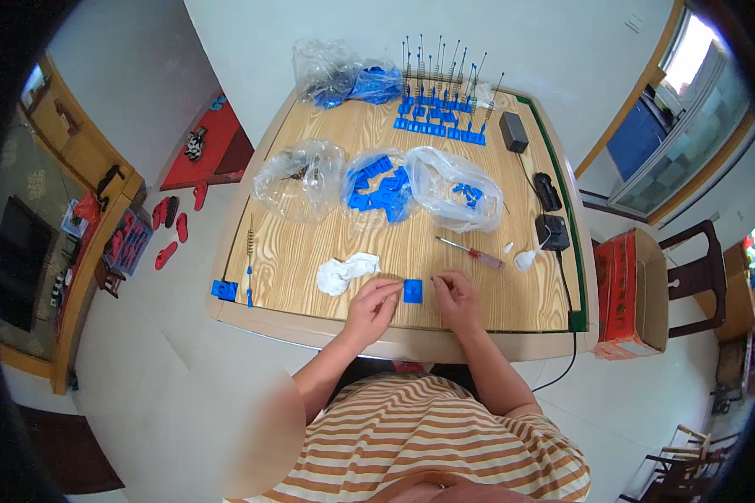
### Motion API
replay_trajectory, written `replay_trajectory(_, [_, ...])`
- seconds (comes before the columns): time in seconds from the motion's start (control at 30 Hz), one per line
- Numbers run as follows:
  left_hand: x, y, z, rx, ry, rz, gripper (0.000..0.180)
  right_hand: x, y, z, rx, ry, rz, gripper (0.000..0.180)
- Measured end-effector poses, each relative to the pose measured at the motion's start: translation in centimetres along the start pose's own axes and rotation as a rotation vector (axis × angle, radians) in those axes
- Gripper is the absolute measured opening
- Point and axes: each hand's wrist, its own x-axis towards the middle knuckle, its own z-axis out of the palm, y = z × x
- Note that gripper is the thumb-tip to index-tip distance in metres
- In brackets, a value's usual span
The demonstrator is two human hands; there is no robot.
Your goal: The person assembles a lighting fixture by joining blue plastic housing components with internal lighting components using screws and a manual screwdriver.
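Near the front edge of the table, my left hand pinches the left edge of a small blue square plastic base. To its right, my right hand is closed, thumb and fingertips together; whatever is between them is too small to make out. A crumpled white cloth or tissue lies just beyond my left hand. Beyond my right hand is a screwdriver with a reddish handle. At the table's left corner lie another blue base, a thin spring and small blue parts.
Open plastic bags hold dark metal parts, blue bases and small blue pieces. At the back stand rows of blue bases with upright springs. A black adapter with a cable sits right. A cardboard box stands beside the table.
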Motion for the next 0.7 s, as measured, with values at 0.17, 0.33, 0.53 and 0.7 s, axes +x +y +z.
replay_trajectory(0.17, [8.6, -0.4, -3.9, 0.07, 0.076, -0.011, 0.017, -0.5, -1.3, -3.3, -0.203, -0.121, -0.121, 0.01])
replay_trajectory(0.33, [25.1, -6.3, -5.3, 0.102, -0.038, -0.154, 0.032, -1.4, -0.1, -5.7, -0.387, -0.284, -0.274, 0.018])
replay_trajectory(0.53, [37.1, -15.3, -1.6, 0.377, -0.04, -0.129, 0.054, -1.4, 0.1, -5.6, -0.482, -0.353, -0.404, 0.026])
replay_trajectory(0.7, [41.8, -19.3, 2.9, 0.405, -0.036, -0.181, 0.057, -1.2, -0.1, -5.8, -0.501, -0.368, -0.379, 0.024])
